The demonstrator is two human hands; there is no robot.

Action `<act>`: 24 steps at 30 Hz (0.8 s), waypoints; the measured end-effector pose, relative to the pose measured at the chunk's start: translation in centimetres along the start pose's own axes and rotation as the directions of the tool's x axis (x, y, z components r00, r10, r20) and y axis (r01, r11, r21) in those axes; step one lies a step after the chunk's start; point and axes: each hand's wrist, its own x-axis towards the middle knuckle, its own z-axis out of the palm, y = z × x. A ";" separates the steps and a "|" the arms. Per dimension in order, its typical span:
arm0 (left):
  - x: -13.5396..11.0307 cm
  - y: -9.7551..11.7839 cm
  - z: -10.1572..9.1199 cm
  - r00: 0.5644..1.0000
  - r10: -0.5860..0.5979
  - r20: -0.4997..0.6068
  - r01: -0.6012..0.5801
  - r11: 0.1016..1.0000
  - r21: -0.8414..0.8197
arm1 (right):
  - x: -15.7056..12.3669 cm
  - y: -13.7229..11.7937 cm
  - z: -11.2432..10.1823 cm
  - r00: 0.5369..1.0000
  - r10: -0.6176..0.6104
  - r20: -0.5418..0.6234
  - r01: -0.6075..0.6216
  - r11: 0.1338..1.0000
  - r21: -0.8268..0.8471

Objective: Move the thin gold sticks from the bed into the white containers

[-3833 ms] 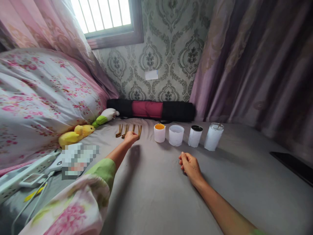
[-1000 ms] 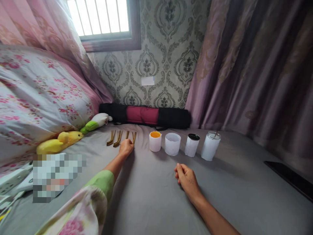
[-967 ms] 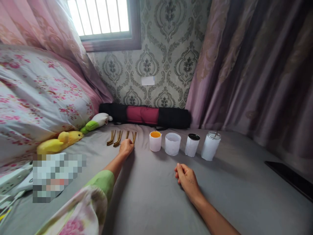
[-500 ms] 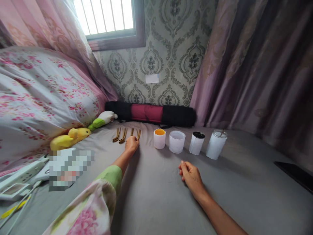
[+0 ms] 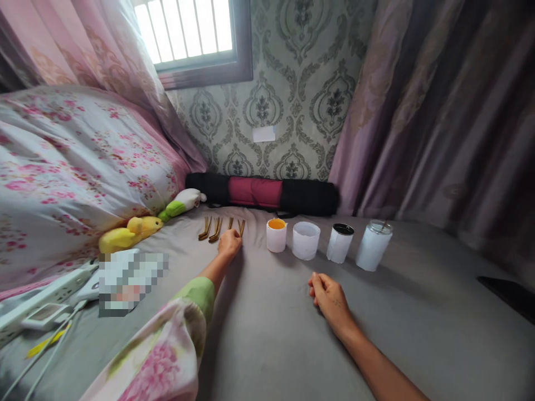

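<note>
My left hand [image 5: 229, 243] reaches forward, its curled fingers down at a row of thin brown bent sticks [image 5: 215, 230]. The sticks lie in small bunches, one pair [image 5: 241, 227] just right of the fingers. My own hand hides the fingertips, so a grip on a stick cannot be made out. Loosely closed, my right hand [image 5: 329, 295] rests on the grey sheet with nothing visible in it. Before it stand a white-wrapped cup [image 5: 276, 238] with an orange inside, a wide white cup [image 5: 305, 243], a narrow dark-mouthed can [image 5: 340, 246] and a tall wrapped jar [image 5: 373, 248] with a thin stick inside.
A long black and maroon bag [image 5: 256, 192] lies along the wall. To the left are plush toys [image 5: 132, 233], a white power strip [image 5: 54, 292] with cables and a blurred-out item [image 5: 137, 284]. A dark flat object [image 5: 507, 298] lies at the right edge.
The view has shifted slightly, moving everything a little to the right in the picture. Both hands keep nearly the same places beside the sticks and cups.
</note>
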 end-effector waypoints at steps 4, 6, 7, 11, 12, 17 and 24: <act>0.1 0.1 -0.2 1.000 -0.001 -0.005 0.001 1.000 -0.017 | 0.1 0.2 0.0 1.000 -0.004 0.002 0.004 1.000 0.002; 0.2 0.1 -0.2 1.000 0.003 -0.010 -0.004 1.000 -0.029 | 0.1 0.2 0.0 1.000 -0.007 -0.002 0.007 1.000 -0.004; 0.3 0.1 -0.3 1.000 0.006 -0.011 -0.006 0.999 -0.035 | 0.1 0.2 0.1 1.000 -0.010 -0.004 0.010 1.000 -0.009; 0.8 0.0 -0.4 1.000 0.002 -0.009 -0.002 0.998 -0.070 | 0.2 0.4 0.1 1.000 -0.023 -0.004 0.023 1.000 -0.015; 0.9 0.0 -0.4 1.000 -0.003 -0.009 0.003 0.997 -0.081 | 0.2 0.4 0.1 1.000 -0.023 -0.006 0.023 1.000 -0.014; 1.5 0.0 -0.6 0.999 -0.040 -0.009 0.038 0.988 -0.149 | 0.1 0.4 0.1 1.000 -0.019 -0.010 0.019 1.000 -0.019; 1.0 0.4 -0.5 0.995 -0.079 0.056 0.092 0.955 -0.283 | 0.1 0.2 0.1 1.000 0.000 -0.006 0.000 0.999 -0.033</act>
